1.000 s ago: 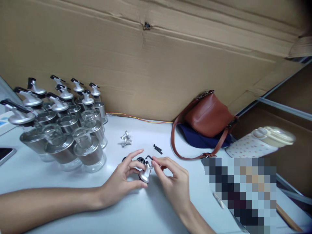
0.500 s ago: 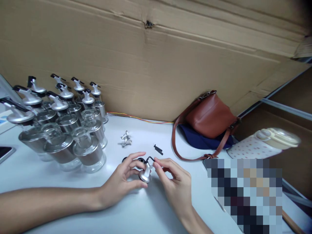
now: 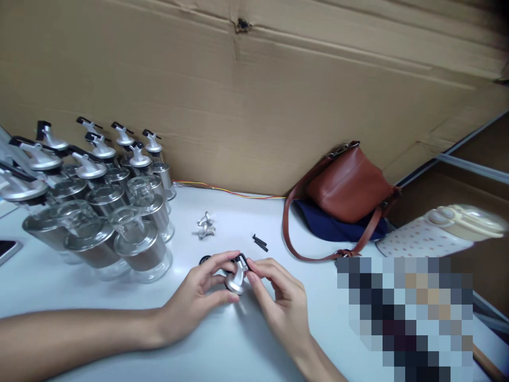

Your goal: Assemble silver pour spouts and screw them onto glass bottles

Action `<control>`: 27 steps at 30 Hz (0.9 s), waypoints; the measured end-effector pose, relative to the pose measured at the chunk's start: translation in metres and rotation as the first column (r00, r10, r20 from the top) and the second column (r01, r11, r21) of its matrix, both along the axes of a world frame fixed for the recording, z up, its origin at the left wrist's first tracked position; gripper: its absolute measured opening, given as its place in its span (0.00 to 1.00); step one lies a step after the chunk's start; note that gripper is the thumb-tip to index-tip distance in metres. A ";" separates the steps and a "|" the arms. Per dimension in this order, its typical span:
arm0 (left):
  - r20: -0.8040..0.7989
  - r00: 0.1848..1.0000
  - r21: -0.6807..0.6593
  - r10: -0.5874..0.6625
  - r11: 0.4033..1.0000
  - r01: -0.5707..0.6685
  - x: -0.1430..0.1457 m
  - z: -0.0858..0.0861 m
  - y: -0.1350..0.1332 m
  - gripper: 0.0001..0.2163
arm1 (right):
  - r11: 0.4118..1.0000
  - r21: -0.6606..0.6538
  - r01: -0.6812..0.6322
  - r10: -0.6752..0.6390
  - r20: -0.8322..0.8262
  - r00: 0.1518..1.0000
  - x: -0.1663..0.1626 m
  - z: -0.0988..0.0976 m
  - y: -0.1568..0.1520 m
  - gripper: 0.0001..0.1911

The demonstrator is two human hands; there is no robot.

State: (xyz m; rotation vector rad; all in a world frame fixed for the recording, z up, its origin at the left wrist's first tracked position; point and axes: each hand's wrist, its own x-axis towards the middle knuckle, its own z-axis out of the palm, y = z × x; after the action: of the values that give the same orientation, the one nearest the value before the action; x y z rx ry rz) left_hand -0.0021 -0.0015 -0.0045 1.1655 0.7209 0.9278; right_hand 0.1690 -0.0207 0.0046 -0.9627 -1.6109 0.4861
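Silver spout cap sits just below the centre of the frame, pinched from the side by the left hand, while the right hand closes its fingers on the black lever at its top. Held only at the tips, the tiny lever could slip or spring away across the desk. Beyond lie loose black bits, silver pieces and, at left, glass bottles. Fingers hide the cap's underside.
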 end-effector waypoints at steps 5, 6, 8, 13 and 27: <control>-0.035 0.999 0.040 -0.002 0.999 0.003 0.000 -0.001 0.000 0.24 | 0.999 0.029 0.039 -0.040 0.009 0.999 -0.002 -0.001 -0.001 0.10; -0.044 0.999 0.043 -0.001 0.999 0.003 -0.001 -0.002 0.001 0.24 | 0.999 0.031 0.040 -0.040 0.010 0.999 -0.002 -0.001 -0.001 0.10; -0.061 0.998 0.052 0.004 0.999 0.000 -0.001 -0.003 0.001 0.24 | 0.999 0.028 0.038 -0.038 0.003 0.999 -0.002 0.000 -0.001 0.09; -0.040 0.999 0.013 0.023 1.000 -0.022 -0.001 -0.002 0.002 0.23 | 0.999 -0.034 0.006 -0.007 -0.036 0.999 -0.002 0.001 -0.001 0.10; 0.058 0.998 -0.066 0.005 0.998 -0.001 0.000 -0.001 0.001 0.22 | 0.997 -0.062 -0.042 0.034 -0.131 0.991 0.001 -0.001 0.002 0.12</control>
State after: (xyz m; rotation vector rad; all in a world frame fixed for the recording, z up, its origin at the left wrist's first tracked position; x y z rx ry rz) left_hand -0.0025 -0.0008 -0.0055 1.0759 0.7015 0.9303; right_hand 0.1699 -0.0183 0.0038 -0.9305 -1.5057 0.6179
